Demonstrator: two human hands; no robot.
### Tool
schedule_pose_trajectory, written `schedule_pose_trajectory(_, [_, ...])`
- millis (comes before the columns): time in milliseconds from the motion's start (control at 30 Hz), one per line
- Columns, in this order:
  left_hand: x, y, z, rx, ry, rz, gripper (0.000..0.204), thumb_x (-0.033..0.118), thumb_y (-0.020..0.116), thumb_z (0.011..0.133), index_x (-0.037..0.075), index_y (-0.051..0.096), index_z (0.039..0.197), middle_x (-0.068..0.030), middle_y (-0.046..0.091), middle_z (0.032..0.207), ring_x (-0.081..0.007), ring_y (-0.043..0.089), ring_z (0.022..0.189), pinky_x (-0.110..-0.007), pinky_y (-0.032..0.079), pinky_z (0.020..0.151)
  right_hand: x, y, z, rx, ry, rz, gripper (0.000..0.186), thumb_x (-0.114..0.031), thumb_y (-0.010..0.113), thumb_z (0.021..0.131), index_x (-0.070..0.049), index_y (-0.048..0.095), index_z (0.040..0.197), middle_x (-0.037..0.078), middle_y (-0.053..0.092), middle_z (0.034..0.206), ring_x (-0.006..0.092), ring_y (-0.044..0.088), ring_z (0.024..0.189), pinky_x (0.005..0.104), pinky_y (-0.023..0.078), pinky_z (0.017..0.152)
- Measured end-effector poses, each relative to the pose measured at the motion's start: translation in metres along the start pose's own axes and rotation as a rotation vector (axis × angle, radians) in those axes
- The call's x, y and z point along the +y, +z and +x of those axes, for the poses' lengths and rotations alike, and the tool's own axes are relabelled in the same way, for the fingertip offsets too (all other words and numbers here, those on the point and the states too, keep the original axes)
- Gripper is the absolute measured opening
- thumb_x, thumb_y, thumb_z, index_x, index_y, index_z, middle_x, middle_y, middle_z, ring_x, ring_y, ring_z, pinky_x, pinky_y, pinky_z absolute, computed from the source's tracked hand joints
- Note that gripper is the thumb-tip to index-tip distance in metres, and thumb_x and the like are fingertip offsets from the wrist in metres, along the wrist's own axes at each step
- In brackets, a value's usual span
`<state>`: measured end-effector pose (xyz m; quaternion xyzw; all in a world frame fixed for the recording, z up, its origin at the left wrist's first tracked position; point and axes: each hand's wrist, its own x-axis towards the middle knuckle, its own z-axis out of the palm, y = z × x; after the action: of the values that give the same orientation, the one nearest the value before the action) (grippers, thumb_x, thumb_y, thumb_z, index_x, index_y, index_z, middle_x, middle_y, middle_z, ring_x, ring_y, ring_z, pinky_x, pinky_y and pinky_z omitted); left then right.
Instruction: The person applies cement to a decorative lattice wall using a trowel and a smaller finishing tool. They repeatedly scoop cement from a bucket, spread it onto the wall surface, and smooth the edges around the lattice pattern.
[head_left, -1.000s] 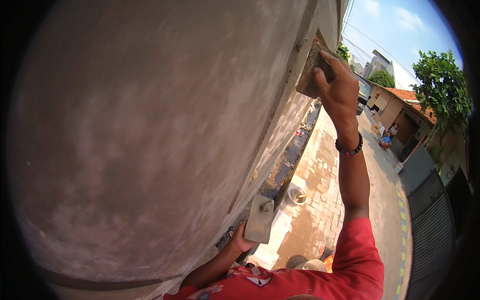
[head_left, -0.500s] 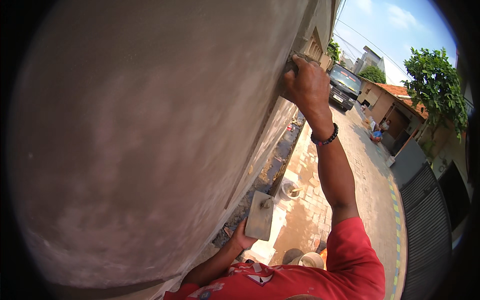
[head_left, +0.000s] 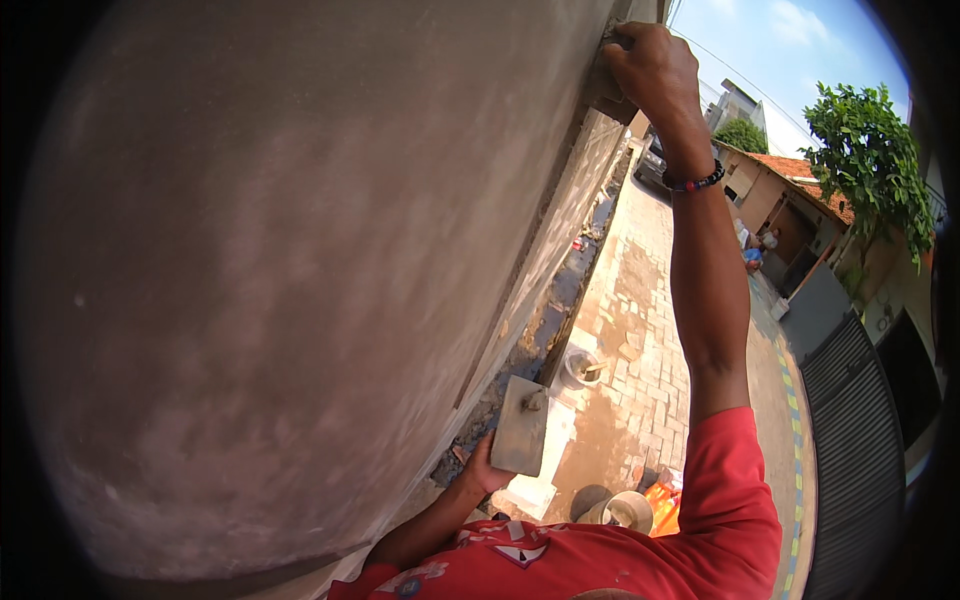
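Observation:
A grey, freshly plastered wall [head_left: 300,270] fills the left of the head view. My right hand [head_left: 650,70] is raised high, pressing a plastering float [head_left: 605,95] flat against the wall near its far edge; a bead bracelet [head_left: 695,182] circles the wrist. My left hand [head_left: 483,465] is low by my chest and holds a rectangular mortar board [head_left: 522,425], tilted upright, close to the wall's lower part. My sleeves are red.
Far below lies a brick-paved lane [head_left: 650,340] with a bucket [head_left: 583,368], another bucket [head_left: 625,510] and an orange thing beside it. A dark metal gate [head_left: 850,420], houses, a tree [head_left: 870,160] and a parked vehicle [head_left: 655,160] line the lane.
My right hand has slid the float up and leftward along the wall to the top edge. The left hand with the board has stayed about where it was.

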<state>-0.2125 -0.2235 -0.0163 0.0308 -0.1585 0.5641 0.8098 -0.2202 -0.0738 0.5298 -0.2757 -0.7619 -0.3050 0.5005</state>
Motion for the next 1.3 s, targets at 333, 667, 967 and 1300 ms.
schedule_pose_trajectory(333, [0.0,0.022,-0.001,0.096,0.002,0.054,0.043,0.034,0.04,0.091,0.008,0.053,0.123,-0.0088,0.058,0.12,-0.0252,0.054,0.111,-0.043,0.041,0.098,-0.017,0.02,-0.13,-0.247,0.084,0.208,0.031,-0.018,0.057,0.072,-0.003,0.065,0.097,0.022,0.063,0.088,0.0365,0.061,0.084,0.0443,0.048,0.078])
schedule_pose_trajectory(667, [-0.001,0.015,-0.008,0.198,0.01,0.029,0.042,0.034,0.043,0.09,0.008,0.054,0.121,-0.0079,0.059,0.119,-0.0242,0.055,0.111,-0.041,0.041,0.098,0.072,0.015,-0.042,-0.17,0.277,0.864,0.029,-0.01,0.055,0.086,-0.006,0.063,0.113,0.007,0.064,0.094,0.0139,0.059,0.081,0.0286,0.048,0.075])
schedule_pose_trajectory(967, [-0.002,0.002,-0.008,0.159,0.045,0.004,0.049,0.04,0.046,0.088,0.01,0.05,0.126,-0.0076,0.055,0.125,-0.0257,0.052,0.115,-0.044,0.039,0.098,0.051,0.036,-0.089,-0.423,0.3,0.966,0.027,-0.004,0.054,0.087,-0.004,0.063,0.112,0.005,0.061,0.09,0.012,0.057,0.085,0.0257,0.046,0.077])
schedule_pose_trajectory(1300, [0.004,0.013,-0.007,0.195,0.059,0.025,0.044,0.035,0.04,0.091,0.008,0.053,0.123,-0.0087,0.057,0.121,-0.0255,0.054,0.112,-0.044,0.04,0.098,0.075,0.008,-0.054,-0.189,0.128,1.071,0.031,-0.01,0.056,0.088,-0.006,0.06,0.118,0.004,0.064,0.093,0.008,0.056,0.08,0.0238,0.046,0.069])
